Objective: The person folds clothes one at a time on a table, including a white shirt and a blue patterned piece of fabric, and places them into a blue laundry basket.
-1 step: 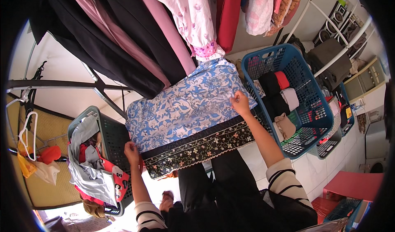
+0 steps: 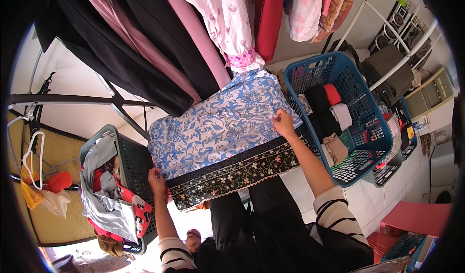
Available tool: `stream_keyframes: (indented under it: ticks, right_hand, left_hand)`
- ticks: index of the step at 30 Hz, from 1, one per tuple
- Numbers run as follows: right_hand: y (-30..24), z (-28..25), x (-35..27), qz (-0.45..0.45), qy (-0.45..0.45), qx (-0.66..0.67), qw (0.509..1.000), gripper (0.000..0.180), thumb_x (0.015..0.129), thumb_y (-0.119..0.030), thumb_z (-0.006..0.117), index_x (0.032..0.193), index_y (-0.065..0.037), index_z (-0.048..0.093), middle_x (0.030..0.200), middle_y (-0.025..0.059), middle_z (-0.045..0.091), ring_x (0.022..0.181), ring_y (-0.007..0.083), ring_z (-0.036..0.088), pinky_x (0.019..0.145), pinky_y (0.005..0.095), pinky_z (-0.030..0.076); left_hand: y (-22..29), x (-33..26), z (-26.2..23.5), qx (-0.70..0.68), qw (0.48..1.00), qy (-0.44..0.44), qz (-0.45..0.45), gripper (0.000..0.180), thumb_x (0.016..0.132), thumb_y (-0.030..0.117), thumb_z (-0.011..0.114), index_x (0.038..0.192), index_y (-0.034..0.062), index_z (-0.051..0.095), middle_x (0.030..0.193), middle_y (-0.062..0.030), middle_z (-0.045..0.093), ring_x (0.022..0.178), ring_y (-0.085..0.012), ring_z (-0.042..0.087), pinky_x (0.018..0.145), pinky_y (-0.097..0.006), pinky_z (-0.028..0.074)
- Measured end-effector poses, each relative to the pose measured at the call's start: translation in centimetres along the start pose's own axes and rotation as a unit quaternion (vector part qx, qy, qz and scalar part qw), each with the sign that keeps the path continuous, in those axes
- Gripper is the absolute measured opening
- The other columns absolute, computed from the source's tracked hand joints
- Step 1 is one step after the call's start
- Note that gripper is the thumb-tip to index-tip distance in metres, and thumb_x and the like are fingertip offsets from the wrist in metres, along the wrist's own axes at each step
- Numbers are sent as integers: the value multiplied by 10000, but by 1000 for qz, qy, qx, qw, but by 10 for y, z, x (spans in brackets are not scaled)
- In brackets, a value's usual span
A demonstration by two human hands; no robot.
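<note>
Laundry corner, white tiled floor (image 2: 387, 195), clothes rack overhead with roughly nine hung garments: dark ones at left (image 2: 145, 55), a pink floral one (image 2: 227, 21) in the middle, a red one (image 2: 269, 16) beside it. Two hands up, both on one blue-and-white floral cloth (image 2: 218, 128) with a black flower-embroidered border (image 2: 232, 174), held spread flat between them below the hung clothes and between the two main baskets. Left hand (image 2: 156, 181) fingers closed, pinching the cloth's lower left corner where the black border starts. Right hand (image 2: 283, 123) fingers closed on the cloth's right edge, near the blue basket rim. Both forearms come out of striped sleeves, two in view. Baskets: one grey-green laundry basket (image 2: 131, 161) at left holding a jumble of grey, red and white clothes; one big blue laundry basket (image 2: 368, 128) at right with about five folded or rolled pieces in black, red, white and beige; one more blue basket (image 2: 409, 137) just behind it, contents too small to tell. One white hanger (image 2: 31, 157) at far left, above an orange item. One pink box (image 2: 416, 217) at lower right.
</note>
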State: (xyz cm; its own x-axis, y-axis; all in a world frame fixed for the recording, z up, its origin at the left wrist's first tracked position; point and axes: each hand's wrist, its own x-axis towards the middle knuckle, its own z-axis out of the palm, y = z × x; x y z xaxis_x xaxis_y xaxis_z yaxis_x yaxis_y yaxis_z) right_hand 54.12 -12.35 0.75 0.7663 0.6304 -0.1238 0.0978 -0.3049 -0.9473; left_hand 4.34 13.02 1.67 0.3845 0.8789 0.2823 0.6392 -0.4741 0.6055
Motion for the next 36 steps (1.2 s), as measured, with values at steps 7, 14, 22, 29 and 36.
stream_keyframes:
  ticks: [7, 14, 22, 29, 36]
  right_hand:
    - [28, -8, 3, -27, 50, 8, 998, 243, 723, 4, 697, 831, -31, 482, 780, 60, 528, 679, 145, 588, 614, 291, 486]
    - [32, -7, 7, 26, 48, 59, 997, 343, 654, -68, 765, 859, -42, 491, 849, 71, 540, 759, 173, 589, 658, 325, 482]
    - [27, -2, 20, -67, 58, 169, 982, 441, 583, -47, 790, 897, -54, 481, 889, 61, 515, 729, 151, 528, 670, 309, 464]
    - [-14, 7, 6, -227, 107, -199, 947, 326, 636, 50, 646, 909, -42, 492, 927, 131, 490, 898, 318, 523, 768, 398, 432]
    - [-51, 108, 54, -288, -152, -134, 936, 190, 784, -43, 609, 974, -36, 614, 1062, 154, 594, 974, 323, 568, 853, 375, 445]
  left_hand:
    - [-4, -11, -1, 32, 999, -2, -18, 143, 708, -74, 531, 799, 18, 591, 786, -110, 553, 694, -239, 550, 657, -331, 441]
    - [-9, -17, 5, 26, 997, 2, -66, 150, 721, -62, 538, 822, 22, 610, 798, -103, 570, 696, -223, 570, 653, -319, 453]
    - [-13, -17, 16, -76, 985, 104, -114, 154, 741, -38, 562, 867, 30, 618, 750, -61, 601, 667, -153, 566, 643, -291, 452]
    - [-28, -25, 8, 10, 995, 33, -88, 124, 763, -12, 548, 872, 7, 604, 847, -72, 591, 726, -166, 549, 660, -288, 434]
    - [7, -10, 19, -77, 994, 31, -66, 188, 795, 120, 661, 931, 12, 590, 897, -65, 573, 870, -161, 535, 806, -290, 408]
